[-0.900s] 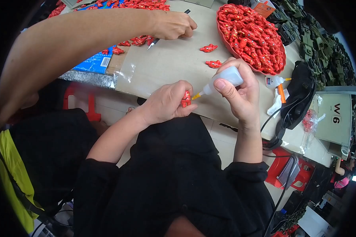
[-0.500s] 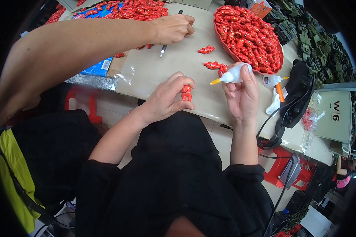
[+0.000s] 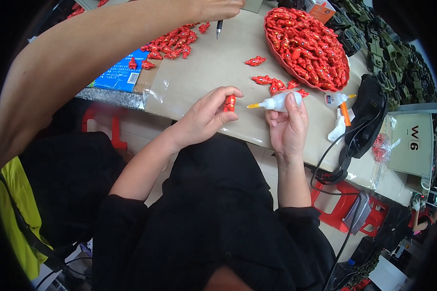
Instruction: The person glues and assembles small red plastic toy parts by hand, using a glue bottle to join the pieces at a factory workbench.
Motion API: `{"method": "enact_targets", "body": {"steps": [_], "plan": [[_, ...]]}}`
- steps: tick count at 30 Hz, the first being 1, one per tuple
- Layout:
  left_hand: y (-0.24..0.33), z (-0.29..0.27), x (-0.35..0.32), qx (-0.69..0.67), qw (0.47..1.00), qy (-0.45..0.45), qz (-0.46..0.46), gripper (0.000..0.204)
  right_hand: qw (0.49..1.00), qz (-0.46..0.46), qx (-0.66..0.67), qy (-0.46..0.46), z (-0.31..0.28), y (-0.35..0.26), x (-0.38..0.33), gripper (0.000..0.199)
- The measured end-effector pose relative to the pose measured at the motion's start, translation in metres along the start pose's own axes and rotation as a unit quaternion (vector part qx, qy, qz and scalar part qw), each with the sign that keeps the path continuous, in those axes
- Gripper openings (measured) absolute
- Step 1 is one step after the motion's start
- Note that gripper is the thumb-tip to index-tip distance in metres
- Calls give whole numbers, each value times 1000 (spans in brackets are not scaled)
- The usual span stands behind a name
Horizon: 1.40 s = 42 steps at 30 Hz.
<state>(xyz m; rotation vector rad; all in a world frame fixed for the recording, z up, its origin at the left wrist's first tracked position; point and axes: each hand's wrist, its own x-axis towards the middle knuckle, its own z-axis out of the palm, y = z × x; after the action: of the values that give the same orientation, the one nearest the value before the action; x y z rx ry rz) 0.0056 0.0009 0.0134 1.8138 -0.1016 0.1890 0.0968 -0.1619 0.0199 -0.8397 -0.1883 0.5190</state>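
Pinching a small glossy red figurine [image 3: 229, 103] between thumb and fingers of the left hand [image 3: 203, 117] above the flat beige tabletop [image 3: 218, 63], clamping the right hand [image 3: 289, 128] around a translucent white squeeze bottle [image 3: 280, 101] (with yellow tapered nozzle [image 3: 254, 105] near, not touching), perhaps risking wetted fingertips through too early squeezing.

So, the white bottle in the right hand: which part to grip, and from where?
Probably the rounded body of the white bottle, coming from the right, thumb opposing fingers. Its narrow yellow nozzle points left, toward the red figurine in the left hand, so that end is better left free. The right hand holds the wider body.
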Motion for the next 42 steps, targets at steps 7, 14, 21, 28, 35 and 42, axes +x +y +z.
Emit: {"method": "enact_targets", "body": {"steps": [7, 14, 21, 28, 35, 42], "plan": [[-1, -3, 0, 12, 1000, -11, 6, 30, 1000, -13, -2, 5, 0, 4, 2, 16], [-2, -4, 1, 26, 1000, -14, 4, 28, 1000, -15, -15, -7, 0, 7, 3, 16], [-2, 1, 3, 9, 1000, -1, 5, 29, 997, 8, 76, -11, -7, 0, -1, 20], [-3, 4, 2, -31, 999, 20, -30, 33, 975, -162, -147, 34, -42, -38, -19, 44], [8, -1, 2, -54, 995, 24, -84, 23, 919, -202, -313, 130, -68, -50, -21, 30], [8, 8, 4, -92, 991, 39, -87, 22, 887, -214, -381, 146, -72, -49, -24, 28]]}}
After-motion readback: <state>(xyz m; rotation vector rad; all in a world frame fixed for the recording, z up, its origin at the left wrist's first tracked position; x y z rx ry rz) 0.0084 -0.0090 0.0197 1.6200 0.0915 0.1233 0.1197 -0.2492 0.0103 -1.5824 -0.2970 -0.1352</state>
